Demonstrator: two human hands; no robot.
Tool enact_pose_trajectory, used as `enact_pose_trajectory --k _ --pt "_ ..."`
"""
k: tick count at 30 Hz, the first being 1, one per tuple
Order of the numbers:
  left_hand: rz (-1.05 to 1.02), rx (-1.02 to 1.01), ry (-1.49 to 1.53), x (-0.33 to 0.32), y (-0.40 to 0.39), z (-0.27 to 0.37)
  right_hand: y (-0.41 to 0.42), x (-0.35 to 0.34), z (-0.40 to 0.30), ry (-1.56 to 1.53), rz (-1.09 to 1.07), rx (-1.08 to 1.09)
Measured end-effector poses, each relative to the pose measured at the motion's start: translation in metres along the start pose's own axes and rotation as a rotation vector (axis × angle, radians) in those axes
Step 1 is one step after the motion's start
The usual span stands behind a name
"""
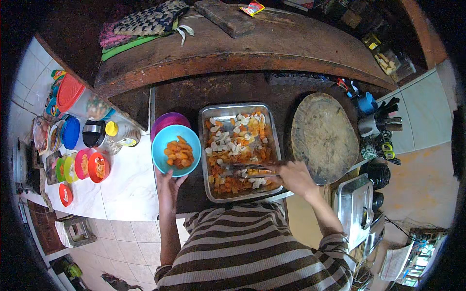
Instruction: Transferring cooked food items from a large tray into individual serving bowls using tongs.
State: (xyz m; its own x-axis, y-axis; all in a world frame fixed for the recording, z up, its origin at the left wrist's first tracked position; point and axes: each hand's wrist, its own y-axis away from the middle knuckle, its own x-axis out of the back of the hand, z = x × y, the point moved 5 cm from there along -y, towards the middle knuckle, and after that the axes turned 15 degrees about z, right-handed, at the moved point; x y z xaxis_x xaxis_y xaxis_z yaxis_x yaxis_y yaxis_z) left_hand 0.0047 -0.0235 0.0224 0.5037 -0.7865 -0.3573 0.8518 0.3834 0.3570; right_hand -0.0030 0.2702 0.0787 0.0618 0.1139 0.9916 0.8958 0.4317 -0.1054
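Observation:
My left hand (170,185) holds a light blue plastic bowl (158,157) from below, with orange pieces of food in it. A purple bowl (170,119) shows partly behind its far rim. To the right of the bowl lies a rectangular metal tray (238,199) with orange, yellow and white sliced pieces. My right hand (295,179) grips metal tongs (253,170) over the tray's near right part; their tips are blurred among the food. A round wooden chopping board (325,138) lies to the right of the tray.
On the white tiled counter (123,192) at left stand several small coloured bowls, a red one (102,179) among them, and a yellow-capped jar (127,135). A wooden shelf (291,40) crosses the far side. At right are a utensil cup (367,126) and a lidded metal container (351,214).

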Motion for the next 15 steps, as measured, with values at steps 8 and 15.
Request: enact_pose_trajectory --k 8,15 --pt "0.022 0.029 -0.007 0.002 0.002 -0.004 -0.007 -0.017 -0.014 0.032 -0.051 0.042" --pt "0.014 -0.002 -0.035 0.006 0.001 -0.008 -0.013 -0.014 -0.018 0.052 -0.095 0.051"
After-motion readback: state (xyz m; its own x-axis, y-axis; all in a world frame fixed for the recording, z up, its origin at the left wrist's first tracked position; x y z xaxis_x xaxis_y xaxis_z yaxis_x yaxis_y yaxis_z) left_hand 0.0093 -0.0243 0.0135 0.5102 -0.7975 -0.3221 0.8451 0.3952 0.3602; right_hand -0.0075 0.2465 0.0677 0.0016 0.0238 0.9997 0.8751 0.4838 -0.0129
